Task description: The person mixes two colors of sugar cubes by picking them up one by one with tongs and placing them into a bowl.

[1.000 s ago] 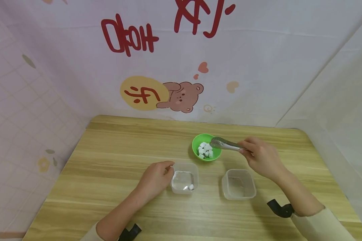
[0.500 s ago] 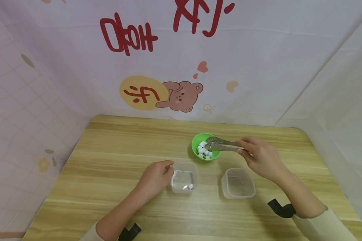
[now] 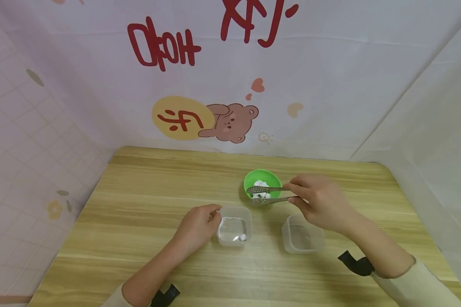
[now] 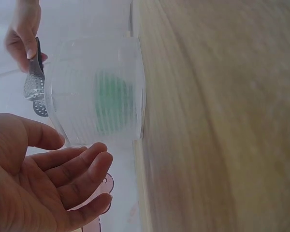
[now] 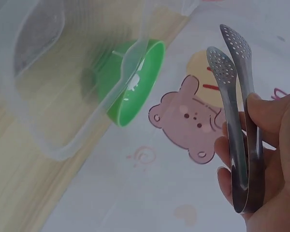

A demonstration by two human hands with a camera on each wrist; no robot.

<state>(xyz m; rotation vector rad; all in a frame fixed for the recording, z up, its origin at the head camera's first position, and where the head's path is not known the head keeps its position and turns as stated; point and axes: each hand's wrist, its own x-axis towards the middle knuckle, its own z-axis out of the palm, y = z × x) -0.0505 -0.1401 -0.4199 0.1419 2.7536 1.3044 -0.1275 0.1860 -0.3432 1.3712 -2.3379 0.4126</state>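
Note:
My left hand (image 3: 197, 226) pinches the near-left rim of a clear square plastic container (image 3: 230, 232), thumb inside and fingers outside. One small white cube (image 3: 243, 237) lies inside it. In my right hand (image 3: 324, 204) are metal tongs (image 3: 258, 189) with perforated ends, their arms spread apart. The tongs hang over a green bowl (image 3: 263, 174) holding several white cubes (image 3: 261, 184), partly hidden by them. Nothing shows between the ends in the right wrist view, where the tongs (image 5: 239, 121) stand clear of the bowl (image 5: 152, 72).
A second clear square container (image 3: 299, 236) stands on the right, partly under my right hand. All sit on a wooden table (image 3: 157, 179). A printed white cloth (image 3: 311, 76) rises behind the table, with more cloth at both sides.
My right hand has moved left and slightly toward me, carrying the tongs further across the bowl. The tongs' arms have spread wider. My left hand and both containers have stayed put.

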